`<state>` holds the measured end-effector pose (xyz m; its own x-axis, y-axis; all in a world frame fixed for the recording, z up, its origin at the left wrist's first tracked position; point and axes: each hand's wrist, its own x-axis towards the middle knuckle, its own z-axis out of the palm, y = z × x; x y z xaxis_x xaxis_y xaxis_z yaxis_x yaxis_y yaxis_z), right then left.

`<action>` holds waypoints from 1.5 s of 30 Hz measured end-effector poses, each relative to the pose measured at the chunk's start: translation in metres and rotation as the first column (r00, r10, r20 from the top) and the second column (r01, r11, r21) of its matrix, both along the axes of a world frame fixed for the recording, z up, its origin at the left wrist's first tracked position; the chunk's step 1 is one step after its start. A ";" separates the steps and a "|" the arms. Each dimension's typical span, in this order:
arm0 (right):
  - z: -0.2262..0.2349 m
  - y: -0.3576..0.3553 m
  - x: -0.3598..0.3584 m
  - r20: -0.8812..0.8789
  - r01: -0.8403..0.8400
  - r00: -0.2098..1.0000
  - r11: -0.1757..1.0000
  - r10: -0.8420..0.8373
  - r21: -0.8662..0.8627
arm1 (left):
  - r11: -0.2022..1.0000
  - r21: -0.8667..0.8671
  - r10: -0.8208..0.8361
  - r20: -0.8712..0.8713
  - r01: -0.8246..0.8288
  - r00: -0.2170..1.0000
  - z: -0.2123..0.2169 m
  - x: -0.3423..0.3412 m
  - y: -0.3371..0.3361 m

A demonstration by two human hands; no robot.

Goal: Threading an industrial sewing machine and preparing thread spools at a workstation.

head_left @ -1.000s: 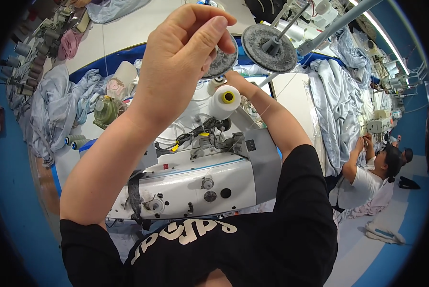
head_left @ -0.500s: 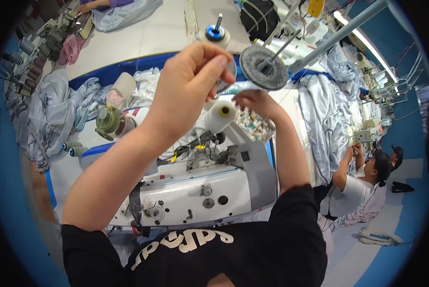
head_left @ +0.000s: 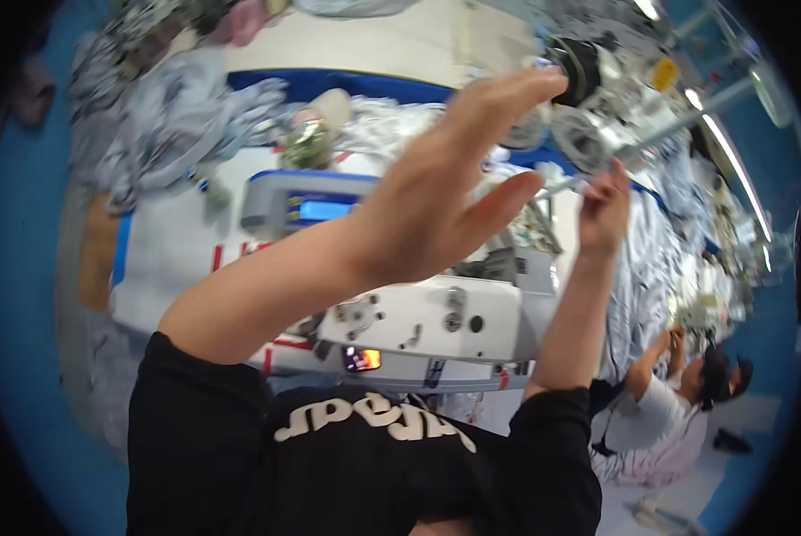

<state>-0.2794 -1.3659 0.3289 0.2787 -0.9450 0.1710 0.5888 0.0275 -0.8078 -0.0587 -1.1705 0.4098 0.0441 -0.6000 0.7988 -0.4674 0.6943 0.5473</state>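
Note:
My left hand (head_left: 445, 179) is raised over the sewing machine (head_left: 418, 313). Its fingers stretch out together toward the thread stand, the thumb apart, and nothing shows in its grasp. Farther right, my right hand (head_left: 604, 213) is lifted beside the grey pole (head_left: 686, 121) of the stand. Its fingers are curled, with one tip pointing up; anything pinched there is too blurred to make out. Just beyond the right hand is a round grey spool disc (head_left: 581, 138). The white machine body with its grey end lies below both hands.
A control panel with a blue display (head_left: 327, 211) stands behind the machine. Past it is a green-topped bottle (head_left: 308, 145). Pale cloth is heaped at left (head_left: 179, 112) and at right (head_left: 637, 277). A lit phone (head_left: 362, 359) lies near me. A person (head_left: 655, 406) sits at right.
My left hand has opened from a pinch and moved right. My right hand has shifted right and away from the white thread cone. The whole view has swung left, uncovering the control panel and phone.

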 end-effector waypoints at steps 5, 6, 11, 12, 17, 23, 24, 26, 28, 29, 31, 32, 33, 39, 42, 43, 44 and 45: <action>-0.011 0.013 -0.041 -0.075 0.200 0.973 0.957 -0.220 -0.211 | 0.802 -0.007 0.585 -0.192 -0.597 0.788 -0.044 0.155 0.133; -0.011 0.017 -0.040 -0.081 0.177 0.976 0.949 -0.204 -0.259 | 0.727 0.147 0.685 -0.212 -0.671 0.697 -0.070 0.183 0.154; -0.012 0.033 -0.025 -0.234 0.205 0.929 0.927 -0.285 -0.313 | 0.206 0.572 0.822 0.339 -0.794 0.457 -0.220 0.258 0.231; -0.010 0.034 -0.024 -0.232 0.233 0.924 0.927 -0.305 -0.294 | 0.156 0.582 0.790 0.412 -0.798 0.454 -0.242 0.267 0.232; 0.006 0.051 -0.018 -0.239 0.327 0.890 0.910 -0.388 -0.256 | 0.111 0.461 0.657 0.631 -0.881 0.413 -0.273 0.273 0.190; 0.008 0.058 -0.023 -0.255 0.461 0.819 0.853 -0.515 -0.243 | 0.212 0.309 0.665 0.649 -0.927 0.369 -0.296 0.298 0.162; 0.000 0.052 -0.023 -0.213 0.411 0.857 0.872 -0.469 -0.264 | 0.243 0.322 0.645 0.651 -0.915 0.400 -0.301 0.307 0.172; -0.005 0.055 -0.009 -0.197 0.439 0.854 0.869 -0.482 -0.227 | 0.275 0.354 0.583 0.678 -0.894 0.448 -0.296 0.307 0.192; -0.005 0.054 -0.007 -0.112 0.449 0.874 0.874 -0.473 -0.186 | 0.349 0.384 0.572 0.635 -0.855 0.519 -0.276 0.299 0.202; -0.003 0.055 -0.004 -0.120 0.470 0.862 0.866 -0.492 -0.169 | 0.328 0.386 0.547 0.667 -0.862 0.506 -0.272 0.301 0.211; -0.004 0.049 -0.007 -0.062 0.502 0.855 0.851 -0.515 -0.153 | 0.293 0.426 0.516 0.683 -0.856 0.517 -0.253 0.296 0.209; -0.007 0.045 -0.012 -0.041 0.512 0.852 0.847 -0.522 -0.143 | 0.280 0.465 0.512 0.668 -0.840 0.541 -0.236 0.287 0.202; -0.008 0.043 -0.013 -0.019 0.509 0.856 0.850 -0.516 -0.136 | 0.349 0.410 0.557 0.633 -0.843 0.538 -0.225 0.291 0.203; -0.006 0.041 0.007 0.067 0.510 0.860 0.847 -0.506 -0.149 | 0.554 -0.068 0.763 0.440 -0.830 0.473 -0.012 0.206 0.187; -0.007 0.043 0.004 0.070 0.515 0.857 0.841 -0.511 -0.167 | 0.817 -0.155 0.573 0.321 -0.555 0.754 0.042 0.124 0.143; -0.005 0.044 0.000 0.066 0.505 0.862 0.845 -0.502 -0.176 | 0.919 -0.159 0.393 0.311 -0.361 0.865 0.057 0.096 0.128; -0.005 0.045 -0.002 0.065 0.490 0.871 0.852 -0.487 -0.185 | 0.944 -0.066 0.318 0.449 -0.324 0.835 0.074 0.073 0.112; -0.007 0.044 -0.005 0.048 0.495 0.868 0.850 -0.495 -0.179 | 0.940 0.009 0.296 0.475 -0.341 0.829 0.081 0.046 0.088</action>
